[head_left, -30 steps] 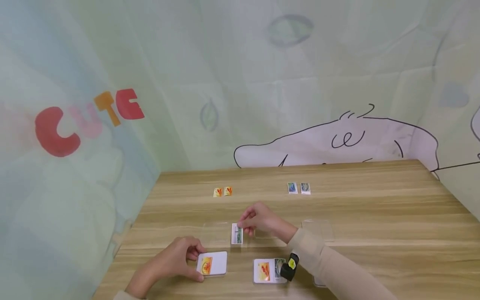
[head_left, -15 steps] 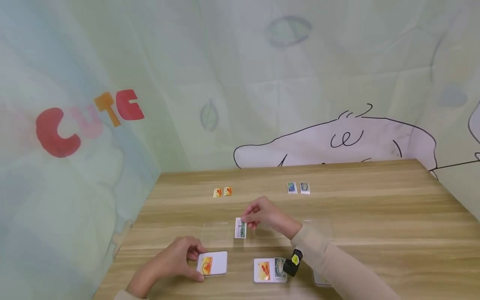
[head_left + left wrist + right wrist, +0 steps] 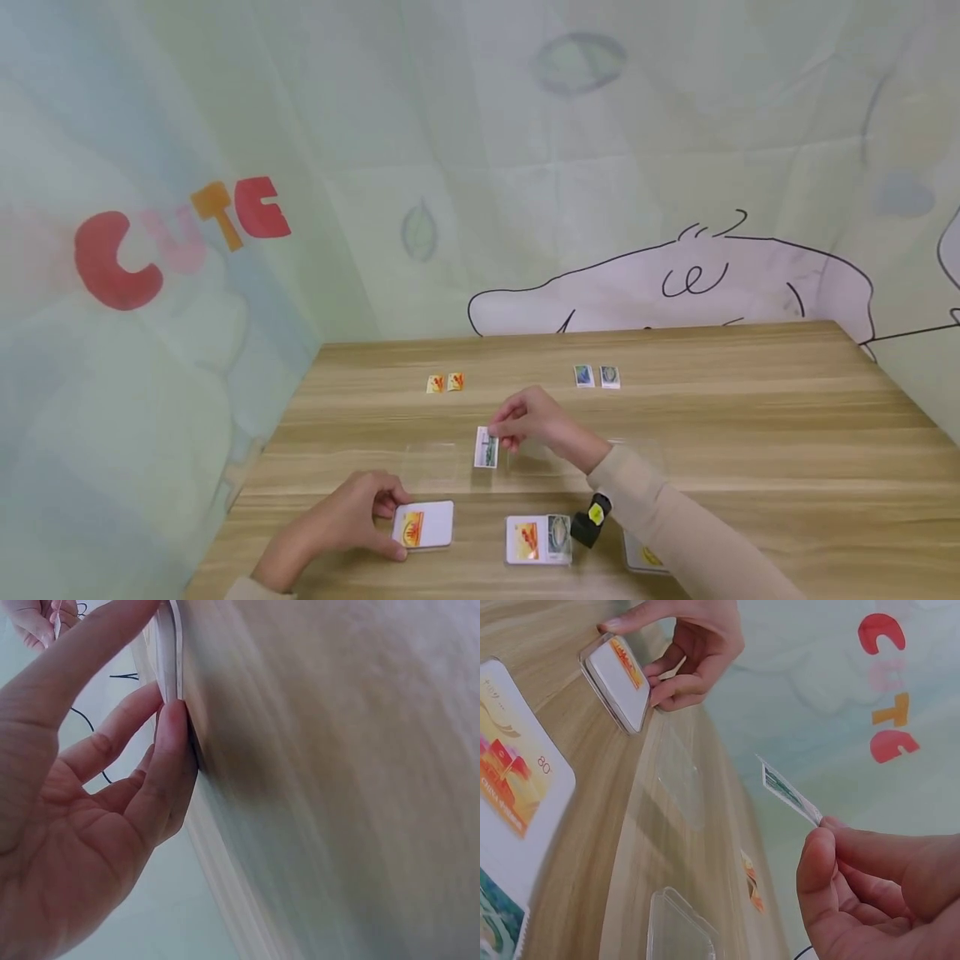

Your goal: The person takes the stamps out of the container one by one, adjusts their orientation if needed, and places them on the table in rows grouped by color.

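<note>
My right hand [image 3: 546, 425] pinches a white-edged postage stamp [image 3: 486, 447] between thumb and fingertips. Its green and pale picture also shows in the right wrist view, where the stamp [image 3: 789, 789] is held up by one edge. Near the front of the table, my left hand [image 3: 348, 517] holds a flat case [image 3: 438, 523] by its left side, thumb and fingers at its corners. Inside the case, an orange stamp [image 3: 412, 529] lies on the left half of a white backing. From the left wrist, the case [image 3: 169, 660] appears edge-on between the fingers.
A second case [image 3: 513, 546] holds an orange and a green-grey stamp. A third case [image 3: 634, 556] is partly under the right sleeve. Clear lids [image 3: 431, 462] lie behind. Two orange stamps [image 3: 456, 382] and two blue-green stamps [image 3: 584, 377] lie farther back. A printed curtain [image 3: 360, 208] surrounds the table.
My right hand has moved slightly away and to the right with the pinched stamp. My left hand stays on its case.
</note>
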Demonstrator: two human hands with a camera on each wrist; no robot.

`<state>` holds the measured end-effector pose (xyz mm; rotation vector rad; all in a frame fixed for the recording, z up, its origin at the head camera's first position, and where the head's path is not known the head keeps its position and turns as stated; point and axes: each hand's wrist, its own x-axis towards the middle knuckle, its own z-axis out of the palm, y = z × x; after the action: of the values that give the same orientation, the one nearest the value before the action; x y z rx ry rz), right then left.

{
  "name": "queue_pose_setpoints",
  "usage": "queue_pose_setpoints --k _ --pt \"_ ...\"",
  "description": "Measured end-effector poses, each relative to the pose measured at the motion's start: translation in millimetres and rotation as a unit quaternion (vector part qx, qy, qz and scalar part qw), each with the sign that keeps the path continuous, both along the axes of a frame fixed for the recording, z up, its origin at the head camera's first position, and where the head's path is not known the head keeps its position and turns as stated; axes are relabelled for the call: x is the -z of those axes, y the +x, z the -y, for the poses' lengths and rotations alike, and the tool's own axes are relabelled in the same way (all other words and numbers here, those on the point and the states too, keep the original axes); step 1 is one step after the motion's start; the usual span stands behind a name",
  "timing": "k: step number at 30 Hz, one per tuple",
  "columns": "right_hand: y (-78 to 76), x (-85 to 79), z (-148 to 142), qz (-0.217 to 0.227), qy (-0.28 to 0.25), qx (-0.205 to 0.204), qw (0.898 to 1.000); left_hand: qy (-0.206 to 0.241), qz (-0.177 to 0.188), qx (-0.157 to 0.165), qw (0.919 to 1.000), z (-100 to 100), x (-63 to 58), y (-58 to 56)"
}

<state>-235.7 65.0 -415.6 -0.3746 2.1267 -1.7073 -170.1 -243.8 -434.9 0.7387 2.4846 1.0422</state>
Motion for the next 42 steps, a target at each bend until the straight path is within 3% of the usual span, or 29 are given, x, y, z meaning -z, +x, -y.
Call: queue_pose_setpoints --k 6,15,26,33,42 --pt "-2.9 -0.9 -7 0.004 -0.01 0.013 1.0 0.002 0.003 0.003 1.0 0 -0.3 -0.3" --pt "-7.4 -2.3 -27 -0.012 0.014 0.032 0.999 0.008 0.003 -0.004 1.0 0 1.3 0.4" --pt "-15.4 0.7 -52 0.001 0.027 0.06 0.998 0.022 0.002 -0.003 0.9997 3 5.7 2.8" --pt "-18.2 -9.0 -66 -0.006 0.017 0.066 0.998 0.019 0.0 -0.004 0.9998 4 1.9 2.5" --pt "-21.0 -7.4 -88 -0.017 -0.005 0.065 0.998 0.011 0.0 -0.01 0.9999 3 -0.2 5.8"
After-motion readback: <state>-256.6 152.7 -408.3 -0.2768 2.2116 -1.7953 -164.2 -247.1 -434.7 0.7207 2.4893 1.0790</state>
